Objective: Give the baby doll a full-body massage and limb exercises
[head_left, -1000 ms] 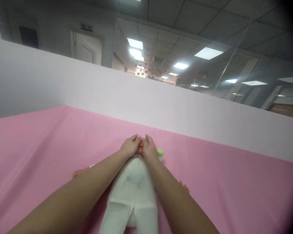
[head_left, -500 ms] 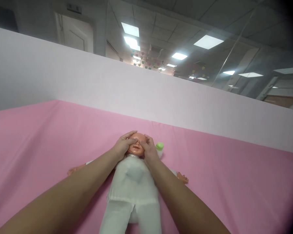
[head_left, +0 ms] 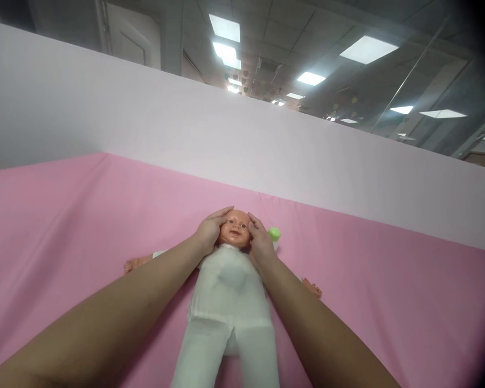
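Note:
A baby doll in white clothes lies on its back on the pink sheet, head away from me and arms spread out. My left hand cups the left side of the doll's head. My right hand cups the right side, thumb up by the temple. The doll's face shows between the two hands. A small bottle with a green cap stands just beyond my right hand.
A pale pink partition wall runs along the far edge of the sheet. Above it are ceiling lights, a door at the upper left and glass panels at the right.
My hands slid off the doll's face out to the sides of its head, uncovering the face. The view tipped down and the doll sits a little higher in it.

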The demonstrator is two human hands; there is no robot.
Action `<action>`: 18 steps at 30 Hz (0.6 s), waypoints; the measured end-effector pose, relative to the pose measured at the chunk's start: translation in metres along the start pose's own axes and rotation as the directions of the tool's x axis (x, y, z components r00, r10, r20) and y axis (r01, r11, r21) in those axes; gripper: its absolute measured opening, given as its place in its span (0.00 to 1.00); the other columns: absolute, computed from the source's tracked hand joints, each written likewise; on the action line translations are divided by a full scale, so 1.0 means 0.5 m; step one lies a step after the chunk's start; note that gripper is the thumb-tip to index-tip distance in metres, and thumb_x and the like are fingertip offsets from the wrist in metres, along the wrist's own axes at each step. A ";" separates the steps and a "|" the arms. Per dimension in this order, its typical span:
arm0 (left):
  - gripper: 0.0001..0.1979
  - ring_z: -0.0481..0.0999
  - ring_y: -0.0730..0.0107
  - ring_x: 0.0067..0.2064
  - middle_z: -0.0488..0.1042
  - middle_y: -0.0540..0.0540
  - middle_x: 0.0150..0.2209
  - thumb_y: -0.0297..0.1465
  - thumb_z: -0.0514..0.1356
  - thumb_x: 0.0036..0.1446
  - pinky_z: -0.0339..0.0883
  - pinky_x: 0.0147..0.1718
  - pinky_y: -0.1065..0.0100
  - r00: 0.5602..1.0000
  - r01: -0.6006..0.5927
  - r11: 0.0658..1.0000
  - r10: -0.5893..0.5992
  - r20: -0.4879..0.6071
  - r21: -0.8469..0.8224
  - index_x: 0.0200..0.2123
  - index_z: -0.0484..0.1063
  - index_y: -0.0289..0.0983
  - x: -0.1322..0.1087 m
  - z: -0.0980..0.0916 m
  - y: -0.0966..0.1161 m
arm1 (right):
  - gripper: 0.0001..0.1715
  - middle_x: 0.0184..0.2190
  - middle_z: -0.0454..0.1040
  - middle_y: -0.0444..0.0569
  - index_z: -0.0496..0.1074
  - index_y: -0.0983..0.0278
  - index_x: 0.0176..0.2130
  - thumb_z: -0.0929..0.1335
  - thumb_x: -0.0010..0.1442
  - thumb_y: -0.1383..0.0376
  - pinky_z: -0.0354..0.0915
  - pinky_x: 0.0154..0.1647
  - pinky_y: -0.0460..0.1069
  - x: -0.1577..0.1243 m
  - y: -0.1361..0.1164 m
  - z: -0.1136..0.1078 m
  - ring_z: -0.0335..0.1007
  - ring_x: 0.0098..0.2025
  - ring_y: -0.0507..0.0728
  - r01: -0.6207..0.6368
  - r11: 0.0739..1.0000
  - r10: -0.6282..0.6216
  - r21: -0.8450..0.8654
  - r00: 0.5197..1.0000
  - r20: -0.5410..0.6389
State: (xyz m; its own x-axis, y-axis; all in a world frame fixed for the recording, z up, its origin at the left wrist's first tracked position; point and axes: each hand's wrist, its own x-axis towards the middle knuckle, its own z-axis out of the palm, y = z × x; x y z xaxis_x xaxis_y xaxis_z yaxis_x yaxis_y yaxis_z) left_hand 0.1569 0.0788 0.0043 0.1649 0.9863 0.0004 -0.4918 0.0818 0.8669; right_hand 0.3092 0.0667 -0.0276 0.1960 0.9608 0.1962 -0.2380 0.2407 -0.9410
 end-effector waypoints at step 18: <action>0.25 0.78 0.63 0.43 0.78 0.44 0.45 0.34 0.72 0.47 0.72 0.47 0.62 0.981 -0.192 0.976 0.191 0.017 0.106 0.51 0.78 0.39 0.001 -0.001 -0.015 | 0.35 0.54 0.74 0.50 0.71 0.58 0.55 0.76 0.53 0.48 0.68 0.58 0.56 -0.018 -0.043 0.014 0.71 0.56 0.62 0.097 0.984 -0.092 -0.151 0.995 0.040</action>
State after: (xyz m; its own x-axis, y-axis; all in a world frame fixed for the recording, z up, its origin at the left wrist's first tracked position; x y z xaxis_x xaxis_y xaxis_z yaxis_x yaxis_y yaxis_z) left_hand 0.1604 0.0789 -0.0025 0.0826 0.9812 0.1743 -0.4208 -0.1242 0.8986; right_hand 0.3058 0.0536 -0.0071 0.1784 0.9394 0.2929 -0.0714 0.3092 -0.9483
